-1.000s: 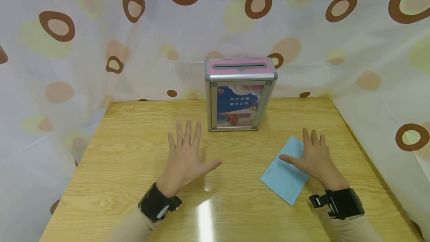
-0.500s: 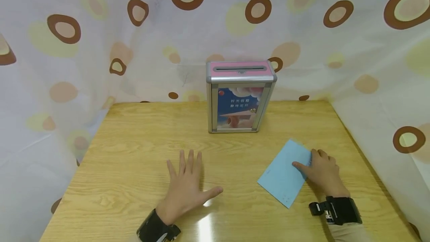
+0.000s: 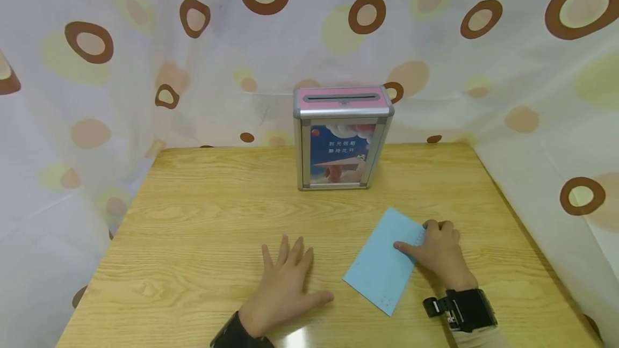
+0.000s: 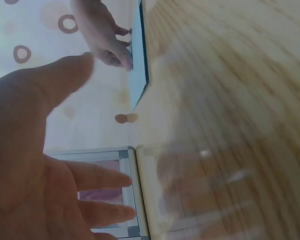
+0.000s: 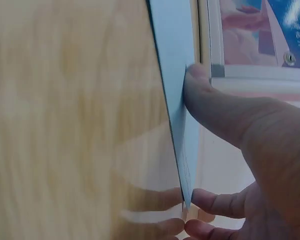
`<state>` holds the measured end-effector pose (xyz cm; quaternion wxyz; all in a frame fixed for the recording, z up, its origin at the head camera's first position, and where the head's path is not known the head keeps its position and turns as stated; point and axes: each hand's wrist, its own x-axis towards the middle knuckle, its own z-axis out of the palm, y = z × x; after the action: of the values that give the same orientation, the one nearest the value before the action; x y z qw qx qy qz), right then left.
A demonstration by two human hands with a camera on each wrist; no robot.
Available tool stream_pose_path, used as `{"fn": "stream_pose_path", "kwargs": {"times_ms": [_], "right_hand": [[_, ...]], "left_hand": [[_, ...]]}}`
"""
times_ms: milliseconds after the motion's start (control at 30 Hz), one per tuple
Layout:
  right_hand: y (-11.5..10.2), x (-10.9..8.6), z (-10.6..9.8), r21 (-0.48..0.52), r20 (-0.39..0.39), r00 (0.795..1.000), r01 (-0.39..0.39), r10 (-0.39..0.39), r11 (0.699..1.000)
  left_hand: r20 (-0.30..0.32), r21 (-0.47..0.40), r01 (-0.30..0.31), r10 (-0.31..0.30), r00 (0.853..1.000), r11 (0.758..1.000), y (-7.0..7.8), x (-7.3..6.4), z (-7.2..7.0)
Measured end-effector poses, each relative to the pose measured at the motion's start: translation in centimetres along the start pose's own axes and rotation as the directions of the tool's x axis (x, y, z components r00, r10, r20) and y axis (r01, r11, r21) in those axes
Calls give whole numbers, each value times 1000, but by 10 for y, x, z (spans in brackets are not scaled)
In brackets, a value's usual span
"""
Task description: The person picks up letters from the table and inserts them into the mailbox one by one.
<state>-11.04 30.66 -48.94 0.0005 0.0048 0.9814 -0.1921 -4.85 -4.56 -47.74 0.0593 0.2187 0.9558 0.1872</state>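
Observation:
A flat light blue envelope lies slantwise low over the wooden table, with faint print near its right edge and its front corner. My right hand grips its right edge: the thumb lies on the upper face, the other fingers at the edge. In the right wrist view the thumb presses the envelope and the fingertips meet its edge. My left hand is spread just over the table to the left, holding nothing. Whether it touches the wood cannot be told.
A pink-topped, silver-framed letter box with a slot on top and a small front lock stands upright at the back of the table. Patterned white curtains hang behind and along both sides.
My right hand came down onto the envelope's right edge, took hold and drew it left and nearer. My left hand lowered toward the front of the table and shifted slightly right.

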Motion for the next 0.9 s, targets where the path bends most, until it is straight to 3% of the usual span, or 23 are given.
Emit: {"fn": "stream_pose_path", "kwargs": {"times_ms": [200,333,467,733,900], "right_hand": [[-26,-2,9,140,53,999,-6,-1,990],[-44,-3,16,274,47,998,20,-34,961],[-58,-4,23,346,5,998,61,-67,936],[-77,-4,17,451,-26,991,130,-132,883],[-81,-3,3,497,-82,984,180,-161,849]], "left_hand": [[28,-45,-32,33,999,998,2,-3,7],[44,-80,-32,36,998,996,2,-4,12],[41,-91,-38,42,998,995,4,-4,14],[-7,-144,-34,33,999,989,6,0,16],[-86,-297,-34,9,996,954,3,0,21]]}}
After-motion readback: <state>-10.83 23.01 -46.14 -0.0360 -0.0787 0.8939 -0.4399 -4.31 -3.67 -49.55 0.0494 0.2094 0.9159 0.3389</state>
